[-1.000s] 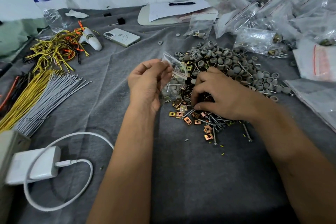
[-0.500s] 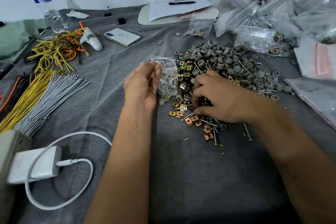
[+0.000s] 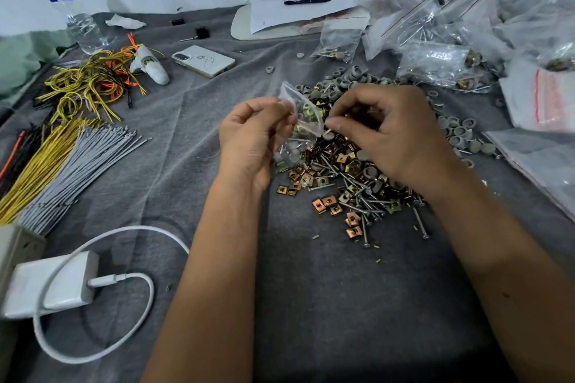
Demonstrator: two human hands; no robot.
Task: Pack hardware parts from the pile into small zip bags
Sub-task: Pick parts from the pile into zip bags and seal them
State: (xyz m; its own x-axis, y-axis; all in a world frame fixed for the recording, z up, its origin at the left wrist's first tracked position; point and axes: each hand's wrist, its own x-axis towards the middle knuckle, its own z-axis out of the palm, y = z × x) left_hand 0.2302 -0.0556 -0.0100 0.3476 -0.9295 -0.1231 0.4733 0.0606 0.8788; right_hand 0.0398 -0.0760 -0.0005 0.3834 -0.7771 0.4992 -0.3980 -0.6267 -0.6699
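Two bare forearms reach forward over the grey cloth-covered table. I see my left hand pinching the small clear plastic zip bag — held above the pile of brass square nuts, screws and grey caps. My right hand, fingers curled, pinches the bag's other edge.

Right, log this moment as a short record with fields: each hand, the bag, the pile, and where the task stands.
left hand: left hand pinches the small clear zip bag at its upper edge, raised above the pile
right hand: right hand, fingers curled, thumb and fingertips at the bag's mouth; what it pinches cannot be told
bag contents: grey round caps and screws show through the plastic
pile: mixed heap of brass-coloured square clips, long steel screws and grey caps on the grey cloth
task stage: filling in progress, bag not sealed
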